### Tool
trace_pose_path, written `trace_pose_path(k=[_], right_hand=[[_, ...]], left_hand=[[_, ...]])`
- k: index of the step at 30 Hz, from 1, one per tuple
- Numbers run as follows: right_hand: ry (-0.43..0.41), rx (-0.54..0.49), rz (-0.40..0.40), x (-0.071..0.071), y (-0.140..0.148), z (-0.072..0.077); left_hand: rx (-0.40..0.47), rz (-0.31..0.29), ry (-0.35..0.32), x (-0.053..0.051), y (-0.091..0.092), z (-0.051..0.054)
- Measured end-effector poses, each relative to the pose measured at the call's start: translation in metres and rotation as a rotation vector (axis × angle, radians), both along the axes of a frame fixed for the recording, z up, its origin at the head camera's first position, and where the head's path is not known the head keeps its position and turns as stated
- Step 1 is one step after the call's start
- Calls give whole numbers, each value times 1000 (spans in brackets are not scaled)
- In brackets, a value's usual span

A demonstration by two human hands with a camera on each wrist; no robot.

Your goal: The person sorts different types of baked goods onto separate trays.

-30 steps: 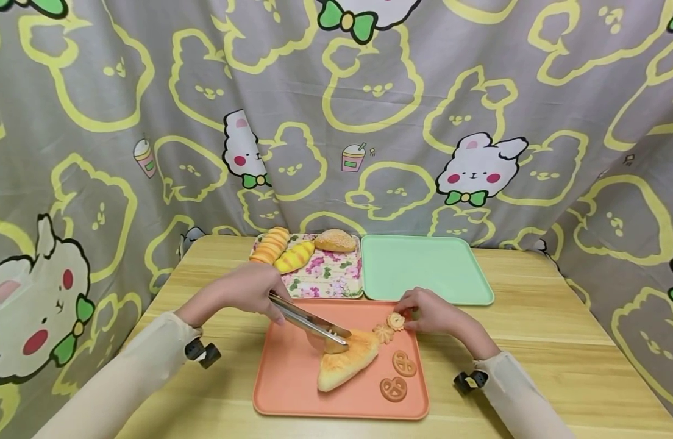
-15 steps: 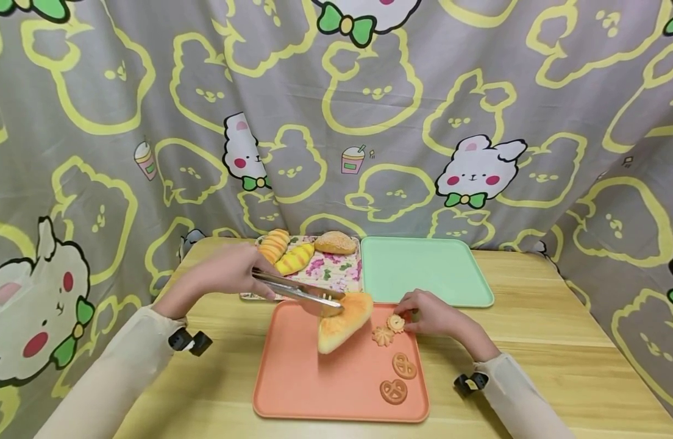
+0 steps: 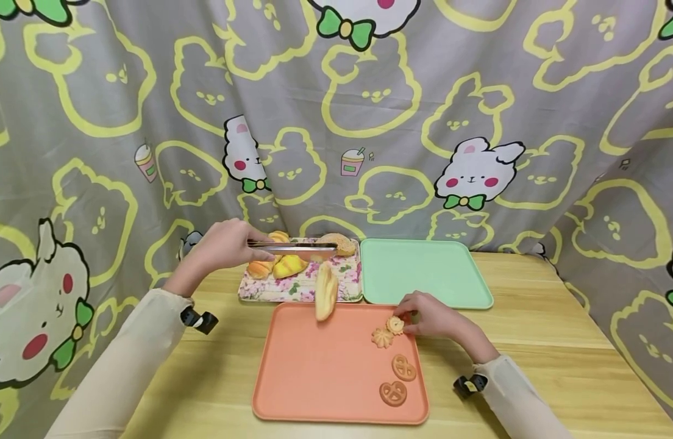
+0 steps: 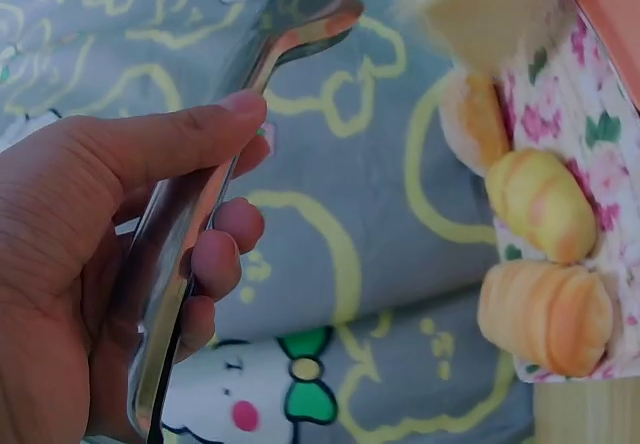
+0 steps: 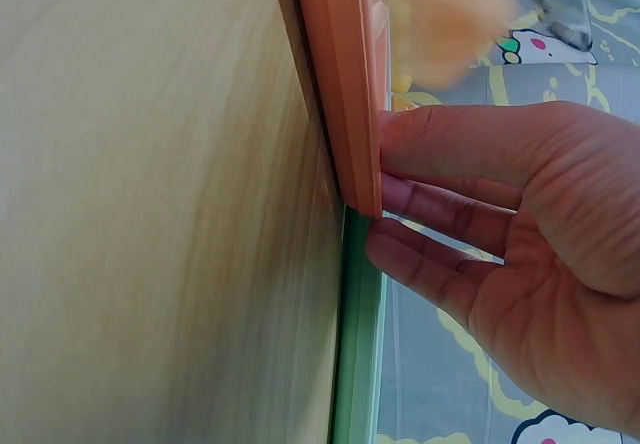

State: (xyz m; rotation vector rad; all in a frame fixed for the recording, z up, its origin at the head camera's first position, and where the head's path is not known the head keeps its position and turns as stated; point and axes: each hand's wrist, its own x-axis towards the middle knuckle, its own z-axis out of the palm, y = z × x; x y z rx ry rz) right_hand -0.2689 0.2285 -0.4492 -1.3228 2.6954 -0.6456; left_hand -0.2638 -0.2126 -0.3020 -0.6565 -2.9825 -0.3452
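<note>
My left hand grips metal tongs, their tips close together. A wedge-shaped bread hangs in the air over the near edge of the floral tray, blurred in both wrist views. There it shows apart from the tong tips. With thumb and fingers, my right hand holds the far right corner of the orange tray, beside two pale cookies.
Two pretzels lie at the orange tray's right side. A yellow bread, a striped orange bread and a sesame bun lie on the floral tray. A green tray stands beside it.
The wedge-shaped bread has risen off the orange tray, moved away from me and turned, and it has come out of the tongs. My left hand has moved farther back. My right hand has stayed put.
</note>
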Motion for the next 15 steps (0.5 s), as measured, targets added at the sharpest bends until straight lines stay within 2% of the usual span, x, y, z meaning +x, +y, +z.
trace_pose_path(k=[3, 6, 11, 15], right_hand=[[-9, -3, 0, -1, -1, -1], [-12, 1, 0, -1, 0, -3], [-5, 1, -10, -1, 1, -3], [-10, -6, -5, -1, 1, -2]], left_hand=[[19, 21, -62, -9, -2, -9], [28, 29, -108, -14, -2, -15], [24, 18, -102, -16, 0, -15], [0, 28, -102, -13, 0, -13]])
